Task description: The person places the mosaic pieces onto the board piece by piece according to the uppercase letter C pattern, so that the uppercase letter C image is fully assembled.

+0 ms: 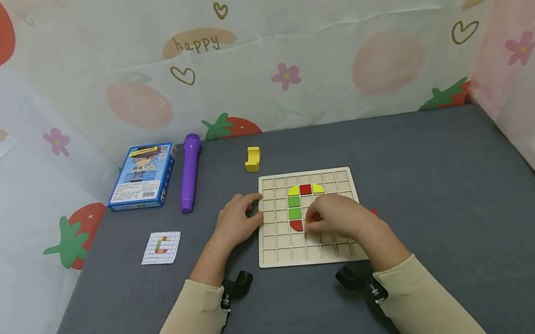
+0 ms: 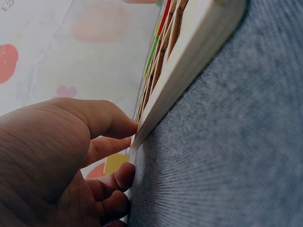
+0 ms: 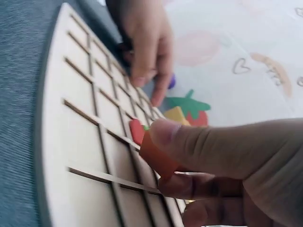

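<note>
A light wooden grid board point(image 1: 279, 257) lies on the dark cloth. On it, a yellow quarter-round tile point(image 1: 293, 191), a red square point(image 1: 305, 189) and another yellow quarter-round point(image 1: 318, 188) form a row. Two green squares point(image 1: 295, 207) run down from its left end to a red curved tile point(image 1: 296, 225). My right hand point(image 1: 337, 217) pinches an orange block point(image 3: 156, 156) between thumb and fingers, low over the board beside the red curved tile. With thumb and index fingertips apart, my left hand point(image 1: 236, 221) touches the board's left edge.
A small pattern card point(image 1: 161, 247) lies left of my left hand. Behind it are a blue box point(image 1: 142, 175) and a purple microphone-shaped stick point(image 1: 190, 172). A notched yellow block point(image 1: 253, 159) stands beyond the board. Something red point(image 1: 374, 212) shows past my right wrist.
</note>
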Motion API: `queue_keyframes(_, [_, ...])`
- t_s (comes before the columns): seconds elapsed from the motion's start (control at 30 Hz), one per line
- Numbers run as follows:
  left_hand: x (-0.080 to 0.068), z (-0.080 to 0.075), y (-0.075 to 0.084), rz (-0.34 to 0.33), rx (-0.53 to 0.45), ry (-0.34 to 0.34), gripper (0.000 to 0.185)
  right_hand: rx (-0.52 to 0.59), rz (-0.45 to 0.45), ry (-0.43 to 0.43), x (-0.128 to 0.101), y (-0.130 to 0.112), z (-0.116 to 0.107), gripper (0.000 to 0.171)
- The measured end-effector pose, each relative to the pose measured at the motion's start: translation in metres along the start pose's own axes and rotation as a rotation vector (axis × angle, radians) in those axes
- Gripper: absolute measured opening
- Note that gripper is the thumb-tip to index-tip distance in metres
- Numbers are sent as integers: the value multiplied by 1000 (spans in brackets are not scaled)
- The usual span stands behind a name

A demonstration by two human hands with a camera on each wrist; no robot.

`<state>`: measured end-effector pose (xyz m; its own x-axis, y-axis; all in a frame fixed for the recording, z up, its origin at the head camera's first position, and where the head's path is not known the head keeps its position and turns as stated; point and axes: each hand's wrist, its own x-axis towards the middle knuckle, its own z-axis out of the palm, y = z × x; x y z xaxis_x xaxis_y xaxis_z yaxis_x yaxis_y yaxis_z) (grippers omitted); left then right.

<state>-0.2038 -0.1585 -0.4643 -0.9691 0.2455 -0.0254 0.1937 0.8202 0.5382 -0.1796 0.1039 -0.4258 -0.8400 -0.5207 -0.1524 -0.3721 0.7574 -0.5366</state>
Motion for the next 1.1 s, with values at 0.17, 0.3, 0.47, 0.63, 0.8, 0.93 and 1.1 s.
queue_keyframes(0.17, [0, 0, -1, 4, -1, 3, 47, -108, -16, 71, 2, -3, 5, 14])
queue_keyframes(0.3, [0, -1, 0, 6, -3, 3, 47, -146, -42, 118, 2, 0, 7, 12])
queue_keyframes(0.47, [-1, -1, 1, 3, -3, 3, 47, -154, -42, 147, 5, 4, 11, 13])
queue_keyframes(0.63, [-1, -1, 2, -6, 0, 2, 47, -61, -4, 117, 1, 11, 0, 9])
queue_keyframes(0.8, [1, -1, 2, 0, 0, -2, 48, 64, 149, 123, -21, 31, -30, 22])
queue_keyframes(0.93, [2, -1, 1, 3, 3, -6, 48, 164, 280, 59, -38, 49, -47, 23])
queue_keyframes(1.1, [1, 0, 0, 3, 0, -5, 48, 205, 389, -68, -45, 63, -49, 28])
